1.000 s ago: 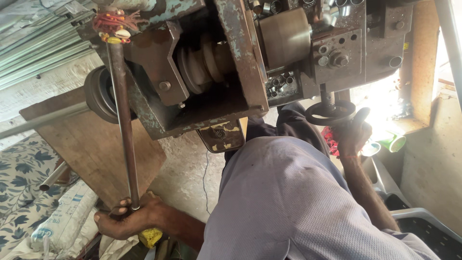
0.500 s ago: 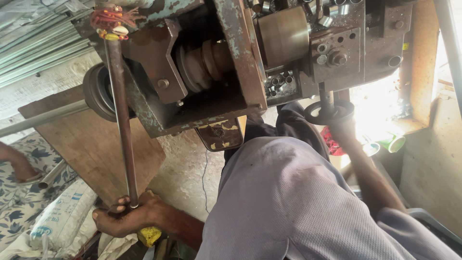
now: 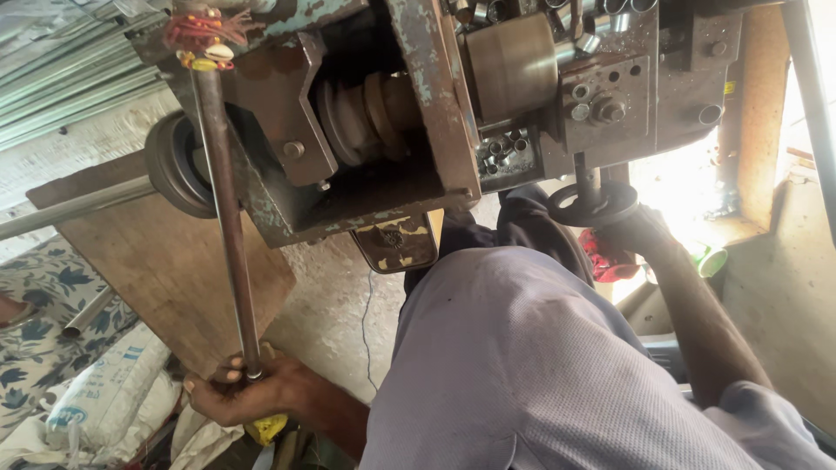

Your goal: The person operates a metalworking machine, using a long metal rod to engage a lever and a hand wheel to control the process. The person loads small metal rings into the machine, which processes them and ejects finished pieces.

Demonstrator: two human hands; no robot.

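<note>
A wooden board (image 3: 165, 261) leans at left beside a floral cloth (image 3: 35, 348) and a white sack (image 3: 104, 392). Metal pipes (image 3: 61, 78) lie stacked far left; a green cup (image 3: 712, 261) sits at right.

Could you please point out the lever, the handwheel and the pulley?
lever (image 3: 228, 235), head view, mid-shaft.
handwheel (image 3: 585, 209), head view, left rim.
pulley (image 3: 170, 165), head view, outer rim.

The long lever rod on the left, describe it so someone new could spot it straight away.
Start at the big rusty blue-painted machine. From its upper left corner a long thin dark metal rod slants down to the left hand gripping its lower end. Unlike the pale pipes nearby, it has red and yellow threads tied on top.
</note>
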